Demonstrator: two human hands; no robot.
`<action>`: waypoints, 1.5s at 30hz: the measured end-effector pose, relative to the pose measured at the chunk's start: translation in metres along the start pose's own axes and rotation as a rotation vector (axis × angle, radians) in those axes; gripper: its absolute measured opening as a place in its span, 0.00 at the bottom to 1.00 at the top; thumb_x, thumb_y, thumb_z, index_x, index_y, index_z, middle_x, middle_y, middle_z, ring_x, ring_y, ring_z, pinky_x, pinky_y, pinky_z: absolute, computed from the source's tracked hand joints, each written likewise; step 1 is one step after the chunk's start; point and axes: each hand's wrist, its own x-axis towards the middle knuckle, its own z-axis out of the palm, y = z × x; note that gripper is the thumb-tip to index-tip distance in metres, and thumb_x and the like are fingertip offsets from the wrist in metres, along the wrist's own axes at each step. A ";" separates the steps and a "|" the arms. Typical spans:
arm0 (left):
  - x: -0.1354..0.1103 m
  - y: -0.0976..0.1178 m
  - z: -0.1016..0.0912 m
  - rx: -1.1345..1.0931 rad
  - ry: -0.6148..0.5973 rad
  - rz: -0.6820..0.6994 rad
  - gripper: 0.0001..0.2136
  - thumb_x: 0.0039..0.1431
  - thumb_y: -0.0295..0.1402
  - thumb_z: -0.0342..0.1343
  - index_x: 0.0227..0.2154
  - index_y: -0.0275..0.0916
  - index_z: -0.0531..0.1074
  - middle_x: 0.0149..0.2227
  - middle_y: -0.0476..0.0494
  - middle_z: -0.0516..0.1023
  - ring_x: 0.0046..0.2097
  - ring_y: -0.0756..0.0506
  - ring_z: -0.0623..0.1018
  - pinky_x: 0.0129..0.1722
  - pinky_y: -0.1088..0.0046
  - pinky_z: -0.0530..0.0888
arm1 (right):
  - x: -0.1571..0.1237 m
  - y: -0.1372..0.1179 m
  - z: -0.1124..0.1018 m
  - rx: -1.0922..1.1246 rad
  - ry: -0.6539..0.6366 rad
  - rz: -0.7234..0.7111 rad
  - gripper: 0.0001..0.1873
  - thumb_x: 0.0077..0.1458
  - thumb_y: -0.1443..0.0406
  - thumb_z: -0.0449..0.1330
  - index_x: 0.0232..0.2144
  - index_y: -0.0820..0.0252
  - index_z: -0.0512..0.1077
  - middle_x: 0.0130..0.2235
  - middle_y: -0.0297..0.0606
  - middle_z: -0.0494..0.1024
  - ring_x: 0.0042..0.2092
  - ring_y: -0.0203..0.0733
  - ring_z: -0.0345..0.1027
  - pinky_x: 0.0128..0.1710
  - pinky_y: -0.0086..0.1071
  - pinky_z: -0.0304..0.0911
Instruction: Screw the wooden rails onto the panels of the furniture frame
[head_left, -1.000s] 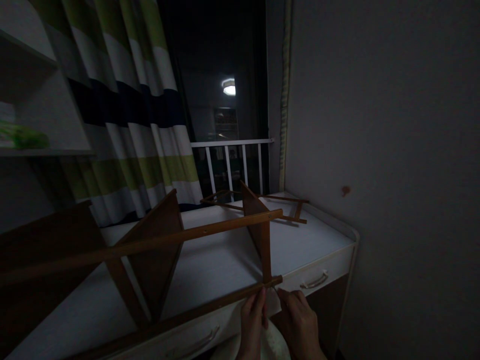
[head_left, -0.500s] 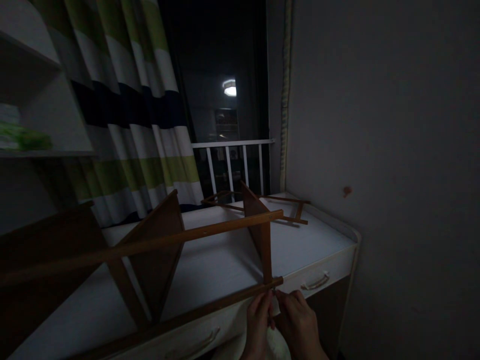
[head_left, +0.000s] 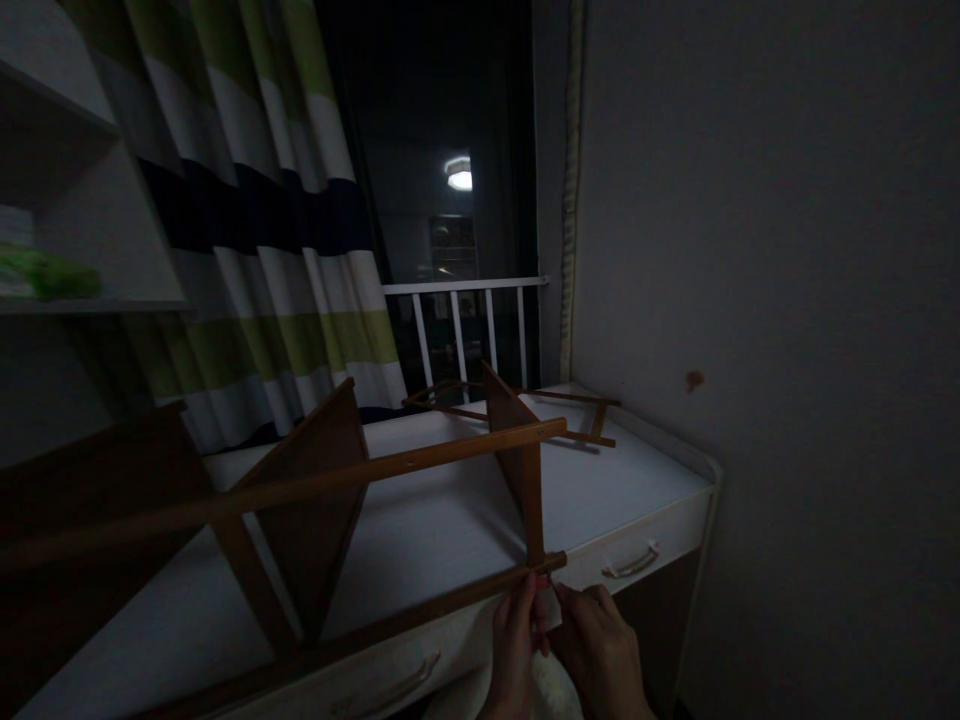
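A brown wooden shelf frame (head_left: 450, 448) lies on its side across the white desk top, with several flat boards set between its rails. At the right end of its lower rail, by the corner joint (head_left: 536, 560), both hands work close together. My left hand (head_left: 516, 630) has its fingertips pressed against the rail's end, closed on something too small and dark to make out. Just to its right, my right hand (head_left: 600, 635) is pinched near the same spot, and what it holds is hidden by the fingers and the dim light.
Under the frame is a white desk (head_left: 630, 500) with drawer handles (head_left: 631, 562) on its front. Another slim wooden frame (head_left: 596, 425) lies at the back. A striped curtain (head_left: 277, 220), a window railing (head_left: 465, 287), a white shelf unit (head_left: 142, 220) and a wall (head_left: 787, 300) surround it.
My right hand has shifted slightly right and down, and the gap between the hands is a little wider. My left fingertips have moved slightly up against the rail. The wooden frame stays put.
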 end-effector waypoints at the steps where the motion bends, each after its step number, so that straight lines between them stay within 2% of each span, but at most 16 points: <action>1: 0.000 -0.001 0.000 -0.003 0.001 -0.003 0.26 0.38 0.54 0.58 0.25 0.30 0.73 0.15 0.55 0.57 0.17 0.56 0.59 0.14 0.82 0.54 | 0.000 0.000 0.000 0.010 -0.006 0.010 0.20 0.44 0.77 0.52 0.43 0.62 0.63 0.27 0.36 0.72 0.31 0.42 0.63 0.25 0.29 0.63; 8: 0.000 -0.003 -0.004 -0.002 -0.010 -0.012 0.24 0.42 0.52 0.57 0.28 0.31 0.73 0.15 0.56 0.57 0.17 0.57 0.59 0.16 0.82 0.55 | 0.001 0.001 -0.004 0.067 0.002 -0.004 0.19 0.48 0.75 0.52 0.44 0.60 0.63 0.28 0.36 0.72 0.31 0.42 0.63 0.26 0.29 0.62; 14: 0.005 -0.011 -0.006 0.010 0.004 -0.034 0.30 0.36 0.57 0.57 0.27 0.30 0.73 0.13 0.57 0.56 0.14 0.56 0.58 0.14 0.81 0.53 | -0.004 0.004 0.004 0.096 -0.014 -0.005 0.23 0.45 0.79 0.52 0.45 0.63 0.61 0.31 0.38 0.72 0.33 0.43 0.62 0.29 0.31 0.63; 21: 0.003 -0.010 -0.003 0.009 -0.044 -0.027 0.29 0.37 0.57 0.56 0.27 0.31 0.72 0.12 0.57 0.57 0.14 0.56 0.58 0.14 0.82 0.54 | -0.003 0.003 0.006 0.135 -0.023 0.006 0.23 0.45 0.80 0.50 0.45 0.63 0.61 0.32 0.37 0.72 0.33 0.42 0.62 0.29 0.31 0.63; 26: 0.003 -0.008 0.001 0.017 -0.013 -0.036 0.28 0.34 0.56 0.59 0.26 0.31 0.71 0.12 0.57 0.56 0.14 0.57 0.57 0.14 0.83 0.53 | -0.003 0.004 0.007 0.137 -0.017 0.023 0.24 0.45 0.80 0.50 0.45 0.62 0.61 0.31 0.37 0.72 0.33 0.42 0.63 0.28 0.31 0.63; 29: 0.004 -0.009 0.003 0.009 -0.028 -0.036 0.29 0.30 0.56 0.60 0.24 0.32 0.70 0.12 0.58 0.56 0.13 0.58 0.57 0.13 0.83 0.52 | -0.003 0.005 0.007 0.143 -0.007 0.024 0.23 0.45 0.81 0.50 0.44 0.62 0.62 0.31 0.36 0.72 0.32 0.42 0.63 0.28 0.31 0.63; 38: 0.001 -0.005 0.005 0.005 -0.033 -0.030 0.26 0.31 0.54 0.62 0.22 0.33 0.67 0.12 0.57 0.59 0.14 0.57 0.59 0.13 0.83 0.53 | -0.003 0.005 0.008 0.155 -0.024 0.057 0.20 0.47 0.80 0.50 0.42 0.61 0.64 0.30 0.35 0.72 0.32 0.41 0.64 0.28 0.30 0.61; 45: 0.002 -0.009 0.004 0.052 -0.058 0.009 0.25 0.32 0.54 0.61 0.20 0.34 0.66 0.11 0.58 0.56 0.14 0.58 0.57 0.13 0.83 0.53 | 0.002 0.002 0.002 0.148 -0.057 0.073 0.19 0.45 0.80 0.51 0.39 0.60 0.65 0.30 0.35 0.72 0.33 0.41 0.63 0.28 0.29 0.59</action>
